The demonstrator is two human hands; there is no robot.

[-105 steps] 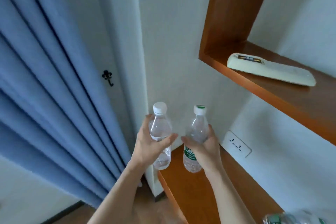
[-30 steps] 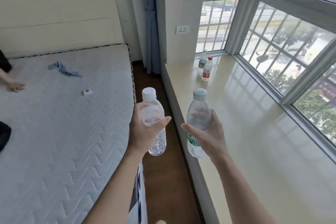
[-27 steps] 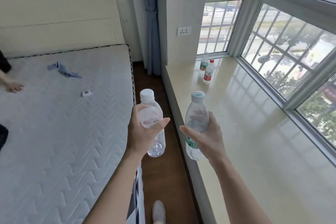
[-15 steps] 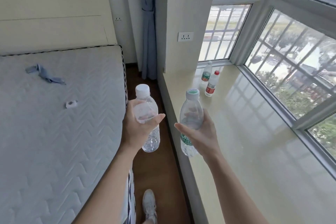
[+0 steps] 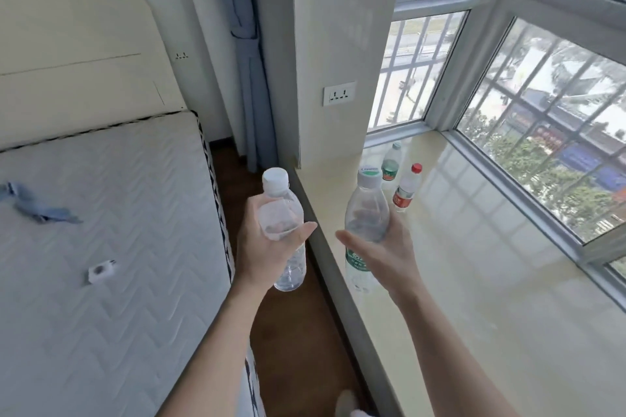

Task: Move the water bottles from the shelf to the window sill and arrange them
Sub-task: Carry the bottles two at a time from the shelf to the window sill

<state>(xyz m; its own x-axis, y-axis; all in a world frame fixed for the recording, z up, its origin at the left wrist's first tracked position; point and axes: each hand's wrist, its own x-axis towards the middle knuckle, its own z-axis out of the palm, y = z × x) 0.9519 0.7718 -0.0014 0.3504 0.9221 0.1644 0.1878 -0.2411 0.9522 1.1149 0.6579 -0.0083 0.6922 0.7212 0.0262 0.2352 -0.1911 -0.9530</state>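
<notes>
My left hand (image 5: 262,249) grips a clear white-capped water bottle (image 5: 284,213), held upright above the wooden floor gap beside the sill. My right hand (image 5: 389,256) grips a clear green-labelled water bottle (image 5: 366,213), upright over the near edge of the cream window sill (image 5: 474,281). Two more bottles stand on the sill at its far end near the corner: a green-labelled one (image 5: 391,166) and a red-capped one (image 5: 406,188), side by side. The shelf is out of view.
A bare mattress (image 5: 101,247) with a blue cloth (image 5: 37,206) and a small white object (image 5: 100,272) lies on the left. A wall pillar with a socket (image 5: 338,94) and a tied curtain (image 5: 250,78) stand ahead. Barred windows (image 5: 542,112) border the sill.
I have turned from the shelf and walked along the gap between bed and sill. Both hands still carry their bottles, and the two standing bottles now look nearer.
</notes>
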